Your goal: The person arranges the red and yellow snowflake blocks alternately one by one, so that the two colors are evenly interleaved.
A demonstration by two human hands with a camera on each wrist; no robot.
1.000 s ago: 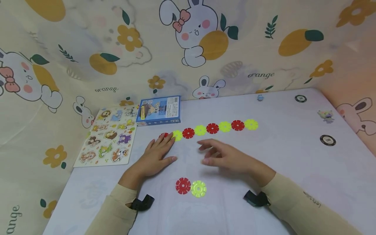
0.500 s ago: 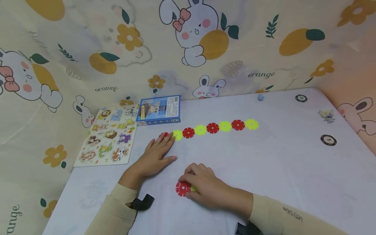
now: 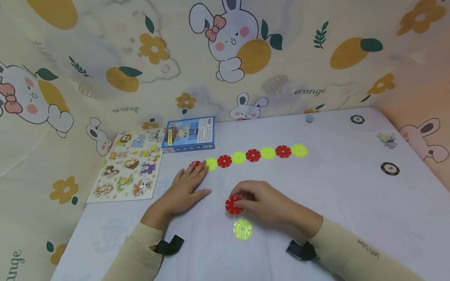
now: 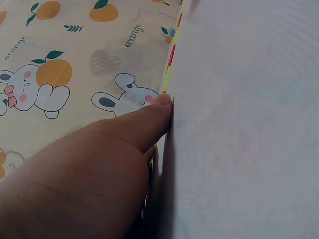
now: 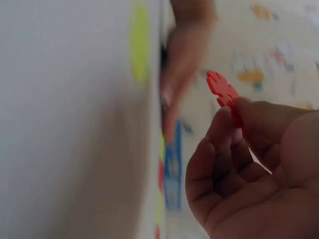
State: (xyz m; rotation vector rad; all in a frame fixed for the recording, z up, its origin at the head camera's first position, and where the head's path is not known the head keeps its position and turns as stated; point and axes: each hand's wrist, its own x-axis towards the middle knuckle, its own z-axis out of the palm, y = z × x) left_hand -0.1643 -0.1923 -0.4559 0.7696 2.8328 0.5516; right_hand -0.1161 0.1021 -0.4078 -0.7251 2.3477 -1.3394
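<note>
My right hand [image 3: 267, 203] pinches a red notched plastic disc [image 3: 233, 205] between thumb and fingers, raised off the table; the right wrist view shows the same red disc [image 5: 222, 92] nearly edge-on. A lone yellow-green disc [image 3: 243, 229] lies just below that hand. My left hand [image 3: 184, 189] rests flat with fingers spread, its fingertips over the left end of a row of alternating red and yellow-green discs. They partly cover the leftmost red disc [image 3: 194, 165] and touch the yellow-green disc [image 3: 211, 164] beside it. A yellow-green disc [image 3: 299, 150] ends the row at the right.
Behind my left hand lie an animal puzzle board [image 3: 128, 168] and a blue box [image 3: 190, 134]. Toward the right are two black round chips, the nearer chip [image 3: 390, 168] included, a small figure [image 3: 388, 139] and a tiny blue figure [image 3: 309, 118]. A patterned backdrop borders the table.
My right hand came down from near the row to the two loose discs, then lifted the red one up and rightward. The yellow-green one shifted slightly right. My left hand stayed put.
</note>
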